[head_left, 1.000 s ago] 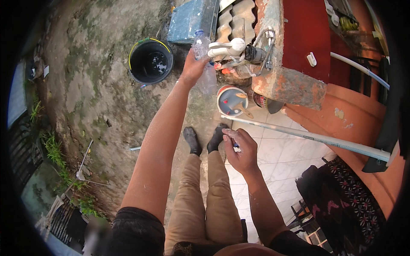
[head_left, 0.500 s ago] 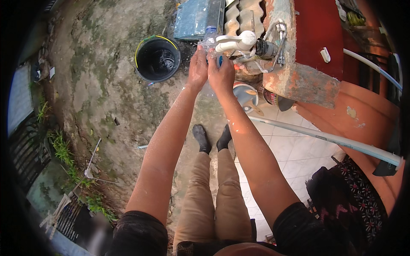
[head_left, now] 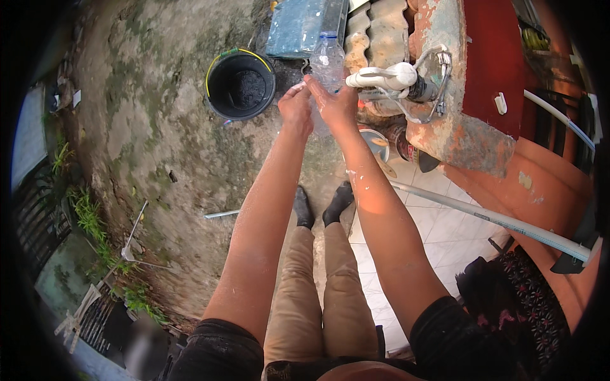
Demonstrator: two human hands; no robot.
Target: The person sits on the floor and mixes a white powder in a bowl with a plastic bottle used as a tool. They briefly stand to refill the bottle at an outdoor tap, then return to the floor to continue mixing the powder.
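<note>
My left hand [head_left: 296, 109] and my right hand [head_left: 337, 105] are close together at the top centre, by a white plastic tap [head_left: 384, 77]. The left fingers are curled in towards the right hand. My right hand is closed, its thumb reaching towards the left fingertips; anything between the hands is hidden. White smears mark both hands and the right forearm. Just beyond my fingers is a clear plastic bottle [head_left: 328, 56] with a blue cap; whether I touch it cannot be told. To the left, a black bucket [head_left: 219, 101] with a yellow-green handle sits on the ground.
Behind the bottle lies a blue box-like thing [head_left: 297, 28], beside corrugated roof tiles [head_left: 387, 32]. A masonry ledge [head_left: 457, 143] borders the right. Below it are a paint pail [head_left: 375, 141] and a long pale pipe [head_left: 483, 214] crossing white floor tiles [head_left: 416, 232].
My hands have shifted away from beneath the tap's spout, slightly left and nearer to me. The left fingers are more curled now. The whole view has turned a little.
</note>
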